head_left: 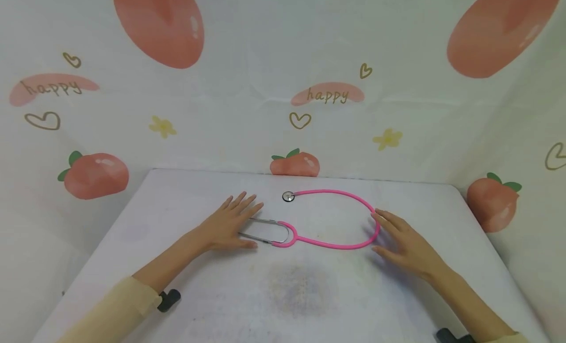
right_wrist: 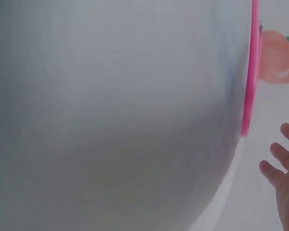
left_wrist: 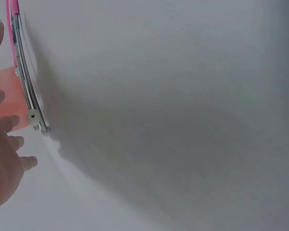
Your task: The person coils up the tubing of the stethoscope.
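A pink stethoscope (head_left: 342, 246) lies on the white table (head_left: 212, 294): at left, silver ear tubes (head_left: 261, 239) with a pale eartip (left_wrist: 33, 117); then a pink fork, and tubing looping right and back along the far side to a round, dark-rimmed chestpiece (head_left: 288, 196). The ear tubes reach beneath the left hand (head_left: 230, 224), while the loop's bend sits at the right hand's (head_left: 409, 244) fingertips. The left hand is spread wide, the right loosely open; neither grips anything, though light contact cannot be told.
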The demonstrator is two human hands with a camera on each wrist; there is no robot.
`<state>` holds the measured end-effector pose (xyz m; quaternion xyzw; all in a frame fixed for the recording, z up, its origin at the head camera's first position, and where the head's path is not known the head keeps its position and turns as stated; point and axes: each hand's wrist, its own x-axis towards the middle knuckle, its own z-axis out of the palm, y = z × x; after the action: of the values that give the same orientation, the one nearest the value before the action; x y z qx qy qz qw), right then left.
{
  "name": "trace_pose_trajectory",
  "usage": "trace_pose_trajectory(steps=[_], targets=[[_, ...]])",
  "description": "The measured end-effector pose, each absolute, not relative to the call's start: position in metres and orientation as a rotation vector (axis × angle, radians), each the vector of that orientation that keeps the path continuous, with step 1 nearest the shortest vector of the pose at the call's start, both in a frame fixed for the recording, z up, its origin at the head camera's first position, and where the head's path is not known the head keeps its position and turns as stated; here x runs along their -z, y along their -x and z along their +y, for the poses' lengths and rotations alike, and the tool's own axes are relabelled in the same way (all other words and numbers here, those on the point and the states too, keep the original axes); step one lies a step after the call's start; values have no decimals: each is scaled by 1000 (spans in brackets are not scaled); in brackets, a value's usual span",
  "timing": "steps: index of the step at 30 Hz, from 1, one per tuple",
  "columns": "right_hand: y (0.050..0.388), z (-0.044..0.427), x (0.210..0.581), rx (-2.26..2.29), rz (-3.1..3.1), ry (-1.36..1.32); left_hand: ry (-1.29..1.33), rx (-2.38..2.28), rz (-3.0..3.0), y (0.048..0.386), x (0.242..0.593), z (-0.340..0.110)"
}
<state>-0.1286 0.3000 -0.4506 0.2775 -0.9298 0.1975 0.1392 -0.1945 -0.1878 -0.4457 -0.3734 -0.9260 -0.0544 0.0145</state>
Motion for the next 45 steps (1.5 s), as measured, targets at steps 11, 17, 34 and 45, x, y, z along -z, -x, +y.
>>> trace_pose_trajectory(steps=[11,17,34,45], targets=[[130,278,454,-709,-2670,-820,1253,389,-2984,207,449,-174],[131,268,454,-813,-2654,-865,1243,460,-2973,212,451,-173],[136,256,465,-996,-2723,-944,1244,662,-2905,216,465,-176],[142,251,468,-992,-2747,-883,1233,741,-2883,215,465,-179]])
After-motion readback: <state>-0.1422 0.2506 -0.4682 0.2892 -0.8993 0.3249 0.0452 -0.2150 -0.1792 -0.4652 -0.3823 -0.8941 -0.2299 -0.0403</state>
